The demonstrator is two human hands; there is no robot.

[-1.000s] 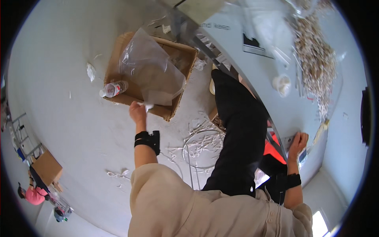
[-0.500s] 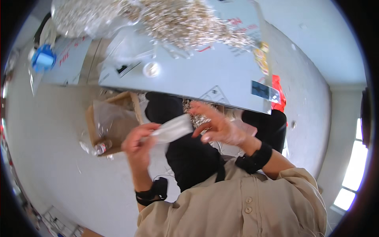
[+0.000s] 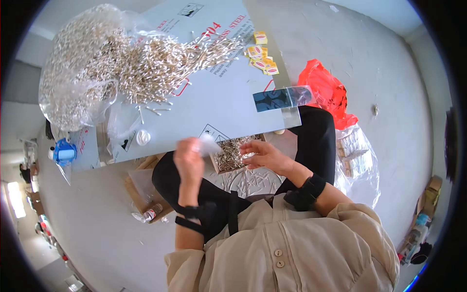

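Note:
My left hand (image 3: 189,156) has its fingers closed on a small whitish plastic bag (image 3: 209,145), which is blurred by motion. Just right of it, my right hand (image 3: 266,156) is held with fingers stretched and apart, over the right side of an open box (image 3: 224,170). Loose cotton swabs (image 3: 230,155) fill that box between my legs, below the table's near edge. A large heap of cotton swabs (image 3: 151,65) spills out of a big clear plastic bag (image 3: 61,92) at the table's far left.
The film-covered table (image 3: 209,104) carries small yellow packets (image 3: 262,61), a dark blue flat pouch (image 3: 272,100) and a round white lid (image 3: 143,137). Right of it lie a red plastic bag (image 3: 323,87) and a clear bag of packs (image 3: 352,155). A cardboard box (image 3: 138,194) stands at left.
The view has swung, so the table and heap appear farther left. My left hand has carried the small plastic bag close to the swab box; my right hand stays spread beside it.

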